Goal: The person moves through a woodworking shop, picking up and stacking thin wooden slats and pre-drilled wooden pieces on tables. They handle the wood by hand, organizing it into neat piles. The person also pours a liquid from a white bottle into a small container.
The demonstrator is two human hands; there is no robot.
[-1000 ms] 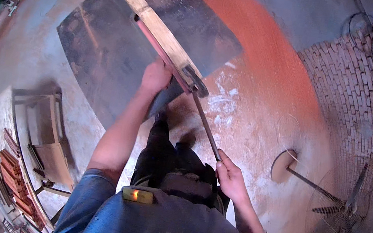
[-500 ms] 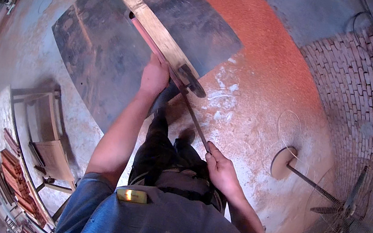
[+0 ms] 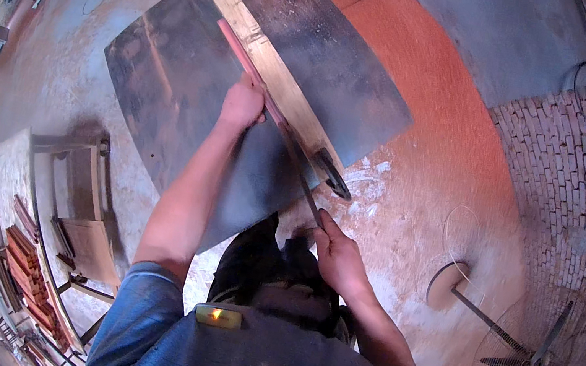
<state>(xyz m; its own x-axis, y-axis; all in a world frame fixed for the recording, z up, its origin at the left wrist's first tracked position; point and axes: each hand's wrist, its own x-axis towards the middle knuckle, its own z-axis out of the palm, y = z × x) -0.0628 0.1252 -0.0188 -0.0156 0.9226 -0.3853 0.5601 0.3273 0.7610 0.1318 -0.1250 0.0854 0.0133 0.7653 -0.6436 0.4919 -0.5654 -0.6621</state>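
Note:
A long slender strip point(image 3: 292, 139), reddish at its far end and dark brown toward me, slants between my two hands. My left hand point(image 3: 243, 103) is closed around its middle, over the dark flat board point(image 3: 172, 70). Around its near end, just past the board's edge, my right hand point(image 3: 337, 252) is wrapped with the thumb on top. Beside the strip, a pale wooden bar point(image 3: 273, 67) with dark fittings at both ends lies across the board; whether the strip touches it I cannot tell.
To the left stands a pale wooden frame point(image 3: 77, 197) by a stack of reddish wood pieces point(image 3: 29, 275). A pedestal fan point(image 3: 534, 363) with a round base is on the right, near stacked bricks point(image 3: 559, 166). Orange dust point(image 3: 432, 90) covers the floor beyond the board.
The view has shifted, so the board and bar sit lower and further right in it. Both hands, still gripping the strip, are further forward relative to the board.

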